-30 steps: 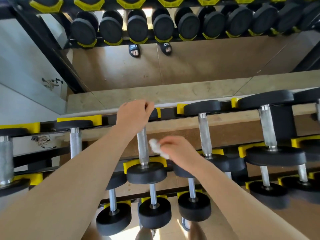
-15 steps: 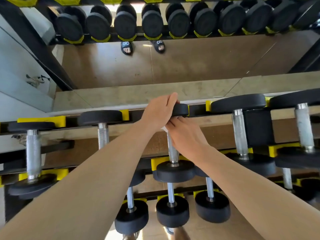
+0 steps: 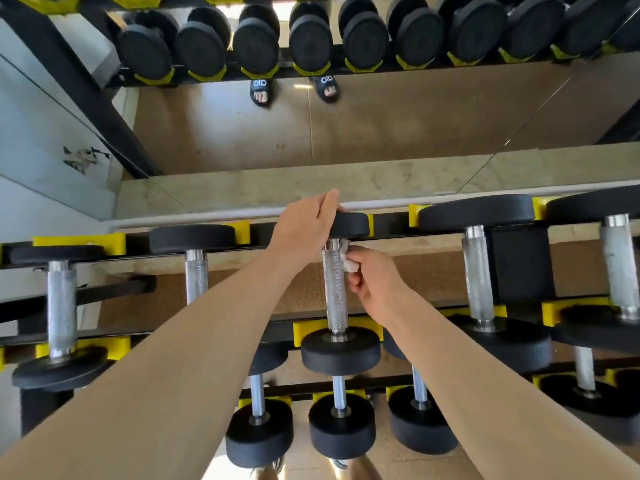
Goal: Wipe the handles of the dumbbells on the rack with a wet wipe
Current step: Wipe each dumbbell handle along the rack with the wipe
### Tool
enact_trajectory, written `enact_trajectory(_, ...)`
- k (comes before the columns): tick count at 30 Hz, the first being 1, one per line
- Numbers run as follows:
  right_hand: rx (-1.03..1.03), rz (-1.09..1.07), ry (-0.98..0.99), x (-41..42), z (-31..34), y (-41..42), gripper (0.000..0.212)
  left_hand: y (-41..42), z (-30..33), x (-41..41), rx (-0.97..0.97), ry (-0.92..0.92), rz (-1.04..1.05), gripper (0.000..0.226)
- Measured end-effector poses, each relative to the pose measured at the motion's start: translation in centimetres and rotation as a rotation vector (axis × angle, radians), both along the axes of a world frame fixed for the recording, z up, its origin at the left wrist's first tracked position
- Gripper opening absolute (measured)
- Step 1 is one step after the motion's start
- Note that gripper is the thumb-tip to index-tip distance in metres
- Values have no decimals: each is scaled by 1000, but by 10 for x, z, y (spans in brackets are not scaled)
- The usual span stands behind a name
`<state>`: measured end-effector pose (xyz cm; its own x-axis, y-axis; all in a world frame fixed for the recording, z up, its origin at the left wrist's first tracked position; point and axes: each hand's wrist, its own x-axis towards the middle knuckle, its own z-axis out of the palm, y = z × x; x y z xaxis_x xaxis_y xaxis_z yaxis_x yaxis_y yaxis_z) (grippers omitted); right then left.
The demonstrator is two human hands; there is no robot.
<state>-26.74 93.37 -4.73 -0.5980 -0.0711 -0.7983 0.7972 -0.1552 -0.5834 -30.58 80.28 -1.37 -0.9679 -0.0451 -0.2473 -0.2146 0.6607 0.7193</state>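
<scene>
white wet wipe (image 3: pixel 349 260) against knurled dumbbell handle (image 3: pixel 334 289)

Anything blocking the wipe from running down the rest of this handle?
Nothing visible. The right hand holds the wet wipe against the top of the handle; below it the knurled bar is bare. The left hand grips the far head.
</scene>
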Motion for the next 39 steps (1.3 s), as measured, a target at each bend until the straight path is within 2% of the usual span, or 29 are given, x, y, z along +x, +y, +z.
enact_trajectory(2, -113, -14, -49, -6, 0, 2, 14, 0, 0, 0, -24, 4, -11, 49)
enact_trajectory(4, -111, -3, -36, -13, -1, 1, 12, 0, 1, 0, -40, 14, -18, 48)
enact_trajectory(7, 154, 68, 20, -13, 9, -5, 10, 0, 1, 0, -44, 19, -15, 48)
enact_trajectory(8, 254, 96, 127, -7, 12, -6, 13, 0, 1, 0, -43, 20, -15, 49)
enact_trajectory(10, 440, 210, 459, 13, 21, -8, 18, 1, 1, -1, -44, 9, -15, 48)
enact_trajectory(13, 853, 625, 980, 33, 25, -12, 19, 0, 2, 0, -34, -10, -19, 45)
enact_trajectory(15, 1130, 872, 1152, 31, 21, -20, 26, -1, 2, 0, -28, -10, -32, 45)
enact_trajectory(17, 1262, 1020, 1169, 25, 23, -28, 29, -2, 2, 0, -17, -15, -42, 44)
enact_trajectory(19, 1259, 1071, 1164, 19, 27, -31, 23, -3, 2, -1, -9, -20, -41, 43)
enact_trajectory(22, 1224, 1027, 1244, 15, 30, -21, 17, -3, 0, -2, -13, -29, -42, 47)
enact_trajectory(25, 1146, 879, 1165, 17, 28, 7, 18, -3, 0, -3, -27, -38, -52, 50)
enact_trajectory(27, 941, 599, 931, 19, 26, 22, 18, -4, 0, -2, -27, -34, -60, 51)
enact_trajectory(29, 562, 206, 530, 13, 25, 22, 16, -4, 0, -2, -26, -31, -63, 51)
enact_trajectory(30, 389, 91, 342, 11, 25, 17, 19, -4, 1, -2, -26, -29, -62, 51)
enact_trajectory(31, 291, 61, 243, 10, 24, 11, 23, -4, 0, -2, -25, -28, -59, 51)
enact_trajectory(33, 319, 155, 259, 13, 17, -3, 26, -3, 0, -2, -26, -30, -55, 50)
enact_trajectory(36, 575, 254, 404, 21, 11, -12, 25, -2, 0, -2, -39, -26, -54, 49)
enact_trajectory(39, 701, 326, 678, 38, 22, -12, 18, -2, 1, -2, -48, -20, -55, 50)
